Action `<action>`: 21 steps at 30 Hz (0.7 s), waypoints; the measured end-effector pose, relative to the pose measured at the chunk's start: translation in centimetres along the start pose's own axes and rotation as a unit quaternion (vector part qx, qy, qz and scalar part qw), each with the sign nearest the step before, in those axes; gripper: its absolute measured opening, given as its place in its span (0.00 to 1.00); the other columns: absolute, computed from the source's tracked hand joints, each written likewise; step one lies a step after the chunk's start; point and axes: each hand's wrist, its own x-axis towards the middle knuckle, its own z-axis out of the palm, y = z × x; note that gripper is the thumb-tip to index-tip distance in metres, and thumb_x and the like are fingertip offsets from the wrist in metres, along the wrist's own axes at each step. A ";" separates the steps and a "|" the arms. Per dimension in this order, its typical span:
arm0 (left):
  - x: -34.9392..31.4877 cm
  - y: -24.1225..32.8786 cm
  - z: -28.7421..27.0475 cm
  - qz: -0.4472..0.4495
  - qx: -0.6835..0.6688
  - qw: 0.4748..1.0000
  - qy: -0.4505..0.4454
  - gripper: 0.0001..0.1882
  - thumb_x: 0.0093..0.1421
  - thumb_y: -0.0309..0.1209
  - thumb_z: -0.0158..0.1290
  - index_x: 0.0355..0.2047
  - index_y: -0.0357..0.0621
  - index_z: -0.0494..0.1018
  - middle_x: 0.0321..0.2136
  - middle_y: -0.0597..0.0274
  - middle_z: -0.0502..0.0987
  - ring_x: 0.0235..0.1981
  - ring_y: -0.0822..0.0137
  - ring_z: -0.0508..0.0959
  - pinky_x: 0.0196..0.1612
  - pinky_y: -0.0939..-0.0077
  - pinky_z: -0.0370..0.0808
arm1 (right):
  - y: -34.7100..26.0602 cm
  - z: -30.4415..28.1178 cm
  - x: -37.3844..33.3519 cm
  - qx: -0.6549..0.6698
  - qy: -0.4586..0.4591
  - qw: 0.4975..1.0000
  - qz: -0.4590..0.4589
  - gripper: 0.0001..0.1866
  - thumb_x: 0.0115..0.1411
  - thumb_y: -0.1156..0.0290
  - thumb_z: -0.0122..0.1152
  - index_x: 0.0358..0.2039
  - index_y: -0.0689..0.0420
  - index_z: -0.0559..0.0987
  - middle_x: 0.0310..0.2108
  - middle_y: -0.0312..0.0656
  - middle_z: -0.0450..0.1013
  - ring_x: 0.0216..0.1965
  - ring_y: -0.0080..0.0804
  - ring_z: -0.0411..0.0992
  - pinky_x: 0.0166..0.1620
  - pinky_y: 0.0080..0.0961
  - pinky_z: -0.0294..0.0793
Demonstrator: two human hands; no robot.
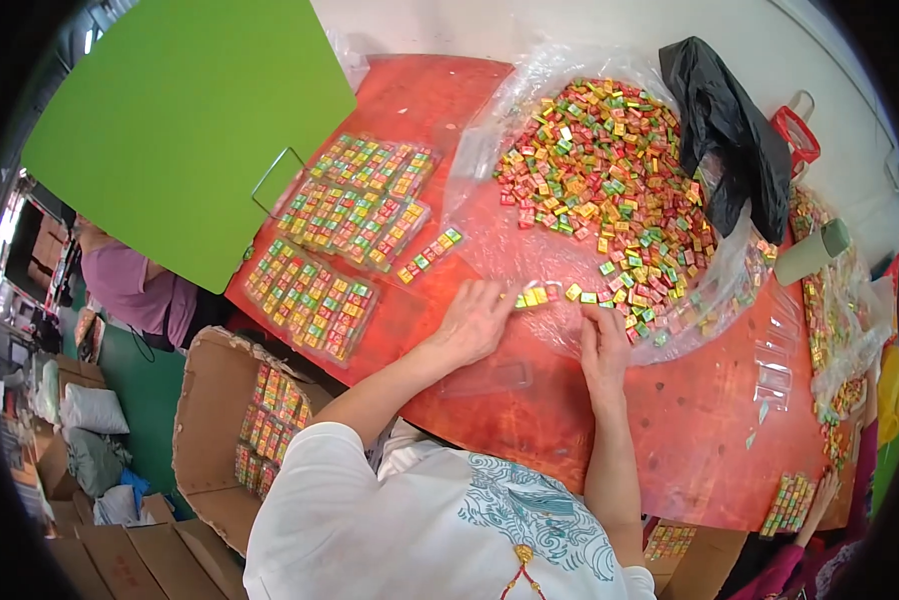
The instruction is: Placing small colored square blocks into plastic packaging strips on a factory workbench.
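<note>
Worn red tabletop (pixel 700 440) spreads below a white wall (pixel 610 20). Between the left hand (pixel 473 320) and right hand (pixel 605 347), a short row of shiny yellow blocks (pixel 537 296) lies near a heap of small red, green and gold blocks (pixel 600 150) on clear plastic sheeting (pixel 475 150). The row's long axis points left to right. Left fingertips reach its left end; right fingers bend near a loose green block (pixel 589 298). Whether either grip pinches anything, I cannot tell.
</note>
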 end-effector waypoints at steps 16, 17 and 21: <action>-2.8 -8.8 -1.3 -0.222 0.195 0.954 0.042 0.25 0.58 0.30 0.54 0.56 0.35 0.71 0.40 0.50 0.70 0.44 0.51 0.71 0.49 0.54 0.68 | 0.9 0.8 -0.4 -0.012 0.008 1.000 -0.006 0.12 0.62 0.80 0.57 0.46 0.60 0.80 0.39 0.47 0.74 0.38 0.42 0.74 0.42 0.33 0.74; -2.7 -8.6 -1.4 -0.232 0.202 0.951 0.024 0.27 0.57 0.32 0.55 0.57 0.35 0.71 0.43 0.49 0.71 0.46 0.50 0.71 0.50 0.53 0.68 | 1.1 0.9 -0.4 -0.020 0.013 0.999 -0.025 0.11 0.63 0.79 0.58 0.46 0.60 0.79 0.38 0.45 0.73 0.36 0.39 0.73 0.40 0.31 0.73; -1.7 -7.2 -1.8 -0.225 0.221 0.949 0.025 0.31 0.55 0.36 0.59 0.60 0.42 0.70 0.57 0.45 0.68 0.57 0.46 0.68 0.56 0.45 0.65 | 0.9 0.9 -0.4 -0.032 -0.003 0.999 -0.009 0.11 0.63 0.79 0.59 0.46 0.60 0.79 0.38 0.46 0.74 0.36 0.40 0.74 0.40 0.31 0.73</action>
